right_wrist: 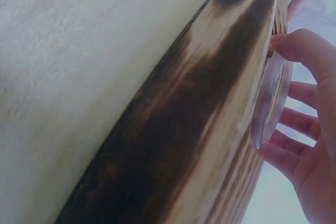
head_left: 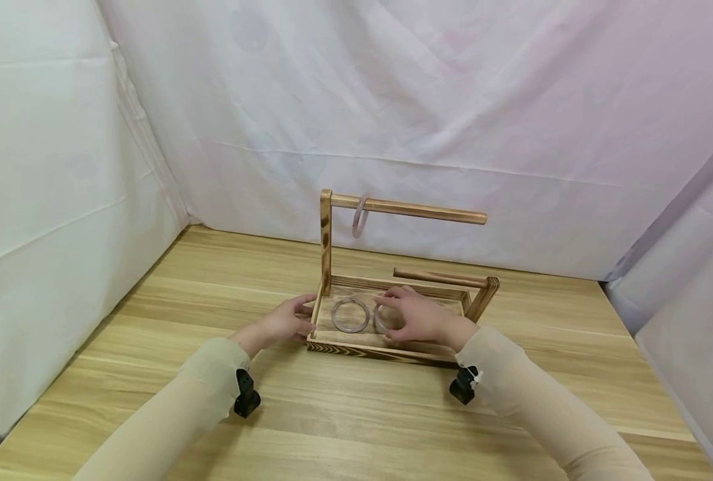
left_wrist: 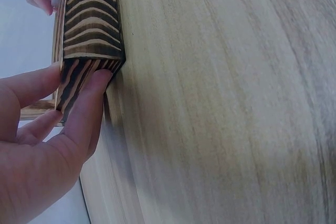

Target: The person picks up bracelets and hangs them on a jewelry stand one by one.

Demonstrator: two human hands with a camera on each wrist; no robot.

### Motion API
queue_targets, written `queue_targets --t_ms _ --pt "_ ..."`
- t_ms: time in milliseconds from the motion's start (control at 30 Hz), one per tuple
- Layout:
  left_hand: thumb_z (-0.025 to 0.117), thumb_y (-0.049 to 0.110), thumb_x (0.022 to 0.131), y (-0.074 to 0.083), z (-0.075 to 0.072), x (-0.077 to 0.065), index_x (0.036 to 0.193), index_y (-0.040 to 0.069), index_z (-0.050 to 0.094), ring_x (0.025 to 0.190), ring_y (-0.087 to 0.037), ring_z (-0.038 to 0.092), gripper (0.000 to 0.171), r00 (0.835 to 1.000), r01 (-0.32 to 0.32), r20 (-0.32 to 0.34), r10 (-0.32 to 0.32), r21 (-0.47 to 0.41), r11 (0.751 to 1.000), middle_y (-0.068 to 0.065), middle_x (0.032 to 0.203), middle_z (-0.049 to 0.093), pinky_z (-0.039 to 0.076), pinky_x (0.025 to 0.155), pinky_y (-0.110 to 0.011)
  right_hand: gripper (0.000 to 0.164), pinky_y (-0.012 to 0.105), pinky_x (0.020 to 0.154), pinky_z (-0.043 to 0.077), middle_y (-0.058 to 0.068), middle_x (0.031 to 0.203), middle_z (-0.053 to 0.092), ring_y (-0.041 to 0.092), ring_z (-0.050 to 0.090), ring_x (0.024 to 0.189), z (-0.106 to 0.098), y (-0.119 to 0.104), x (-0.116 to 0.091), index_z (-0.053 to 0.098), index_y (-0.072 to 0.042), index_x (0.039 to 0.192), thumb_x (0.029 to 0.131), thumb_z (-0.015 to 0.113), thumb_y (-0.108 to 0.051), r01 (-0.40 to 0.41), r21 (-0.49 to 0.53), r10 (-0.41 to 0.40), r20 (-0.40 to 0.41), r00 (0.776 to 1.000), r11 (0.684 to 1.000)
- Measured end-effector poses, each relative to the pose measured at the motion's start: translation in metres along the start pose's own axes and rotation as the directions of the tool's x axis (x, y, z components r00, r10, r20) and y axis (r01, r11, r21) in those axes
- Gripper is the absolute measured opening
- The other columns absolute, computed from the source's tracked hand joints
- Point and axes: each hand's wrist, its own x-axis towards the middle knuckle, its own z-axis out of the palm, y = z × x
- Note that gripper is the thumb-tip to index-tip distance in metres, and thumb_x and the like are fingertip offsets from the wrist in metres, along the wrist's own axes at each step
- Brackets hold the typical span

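A wooden stand has a shallow tray base [head_left: 368, 351] with dark scorched grain and two horizontal bars on posts. My left hand [head_left: 286, 319] is at the tray's left end, its extended fingers [left_wrist: 86, 106] touching the outer end wall. Inside the tray, my right hand [head_left: 419, 317] holds a translucent bangle [right_wrist: 273, 98] between thumb and fingers; much of it is covered by the hand in the head view. Just left of it a second pale bangle [head_left: 334, 316] lies flat on the tray floor. Another bangle [head_left: 357, 224] hangs from the upper bar [head_left: 425, 209].
The lower bar [head_left: 434, 276] reaches leftward from a leaning post [head_left: 483, 300] at the tray's right end, close to my right hand. A wood-grain table [head_left: 356, 421] carries the stand. Pale cloth [head_left: 392, 100] hangs behind and on both sides.
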Motion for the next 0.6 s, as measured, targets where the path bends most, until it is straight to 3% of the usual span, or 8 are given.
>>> queue_targets --t_ms 333,600 --pt "0.049 -0.006 0.091 -0.001 0.000 0.000 0.148 -0.002 0.013 0.110 -0.041 0.055 0.068 1.000 -0.010 -0.003 0.010 -0.004 1.000 -0.035 0.140 0.032 0.055 0.083 -0.043 0.066 0.048 0.097 0.045 0.014 0.141 0.040 0.031 0.041 0.128 -0.005 0.000 -0.008 0.044 -0.015 0.139 0.081 0.068 -0.035 -0.027 0.101 0.027 -0.001 1.000 0.995" --pt "0.050 -0.005 0.091 -0.002 0.000 0.001 0.149 -0.002 0.012 0.110 -0.040 0.056 0.069 1.000 -0.012 0.005 0.012 0.000 1.000 -0.035 0.141 0.031 0.055 0.083 -0.042 0.065 0.049 0.096 0.045 0.012 0.144 0.037 0.030 0.042 0.128 -0.009 -0.006 -0.015 0.044 -0.017 0.138 0.081 0.069 -0.036 -0.025 0.125 0.023 0.017 1.000 0.992"
